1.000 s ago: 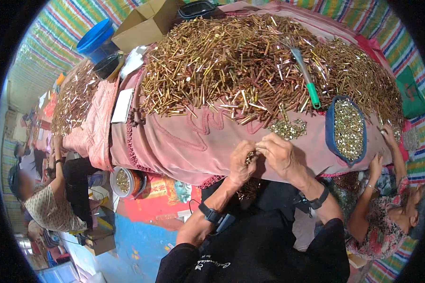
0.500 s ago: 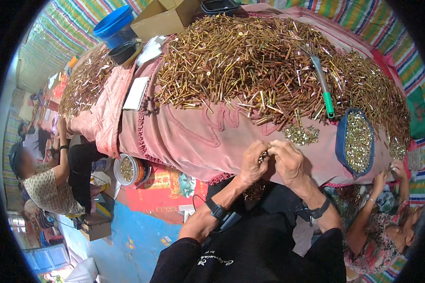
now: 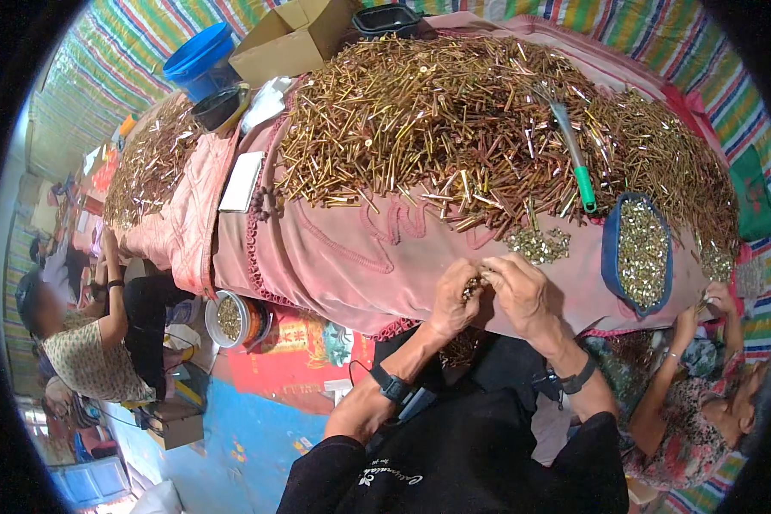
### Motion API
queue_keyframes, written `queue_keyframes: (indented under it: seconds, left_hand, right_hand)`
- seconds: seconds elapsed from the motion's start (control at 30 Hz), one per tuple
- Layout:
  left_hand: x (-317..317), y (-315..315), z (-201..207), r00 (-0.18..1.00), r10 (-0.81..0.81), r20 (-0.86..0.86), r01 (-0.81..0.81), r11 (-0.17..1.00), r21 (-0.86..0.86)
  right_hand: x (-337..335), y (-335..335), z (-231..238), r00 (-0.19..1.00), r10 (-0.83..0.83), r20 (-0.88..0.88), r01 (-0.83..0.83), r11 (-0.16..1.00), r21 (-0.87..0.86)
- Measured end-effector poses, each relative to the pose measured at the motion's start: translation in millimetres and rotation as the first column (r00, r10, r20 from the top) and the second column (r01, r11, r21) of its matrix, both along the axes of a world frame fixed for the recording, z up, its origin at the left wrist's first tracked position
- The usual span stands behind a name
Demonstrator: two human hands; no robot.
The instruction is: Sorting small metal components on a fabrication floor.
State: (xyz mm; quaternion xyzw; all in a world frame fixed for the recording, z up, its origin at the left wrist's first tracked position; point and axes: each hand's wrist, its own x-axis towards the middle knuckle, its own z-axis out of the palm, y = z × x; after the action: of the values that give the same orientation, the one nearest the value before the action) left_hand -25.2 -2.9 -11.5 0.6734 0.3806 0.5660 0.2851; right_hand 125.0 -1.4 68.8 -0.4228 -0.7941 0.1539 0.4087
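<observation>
Nearest, the left hand (image 3: 456,300) curls its fingers around a small bundle of metallic pieces (image 3: 470,288), held just above the edge of the pink cloth (image 3: 343,291); a firm but light curl should stop the ends from slipping out of line. The right hand (image 3: 519,295) meets it at three o'clock, fingers drawn narrow, though I cannot tell whether they pinch a piece. Working with the tips this close suits such slim items, and resting both wrists low would probably steady them. From the hands, a little scatter of short bits (image 3: 538,247) lies at two o'clock, best left undisturbed by the right knuckles. Further off towards three sits a blue tray (image 3: 611,261) full of similar bits. At one o'clock a green-handled tool (image 3: 585,190) leans on the broad heap of brassy tubes (image 3: 428,120), which spreads across twelve.
</observation>
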Motion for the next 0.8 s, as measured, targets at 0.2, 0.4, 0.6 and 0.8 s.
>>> queue_keyframes:
  seconds: [0.2, 0.4, 0.6, 0.8]
  left_hand:
    - [0.9, 0.4, -1.2, 0.999, -0.019, 0.028, 0.018, 0.999, 0.034]
    - [1.4, -1.7, -1.6, 0.997, 0.065, -0.043, -0.064, 0.998, 0.01]
    - [1.3, -1.6, -0.4, 0.997, 0.041, -0.069, -0.039, 0.999, 0.024]
    - [1.4, -1.9, 4.2, 0.997, 0.035, -0.063, -0.034, 0.999, 0.017]
  right_hand:
    - [1.3, 0.7, 3.3, 1.0, -0.018, -0.007, 0.018, 0.998, -0.066]
    - [0.5, 4.1, -6.0, 0.998, 0.0, -0.056, -0.002, 1.0, -0.025]
    - [9.2, 9.4, -3.2, 0.989, 0.145, -0.006, -0.145, 0.987, 0.067]
    - [17.1, 14.6, -7.2, 0.988, 0.151, -0.023, -0.153, 0.984, -0.093]
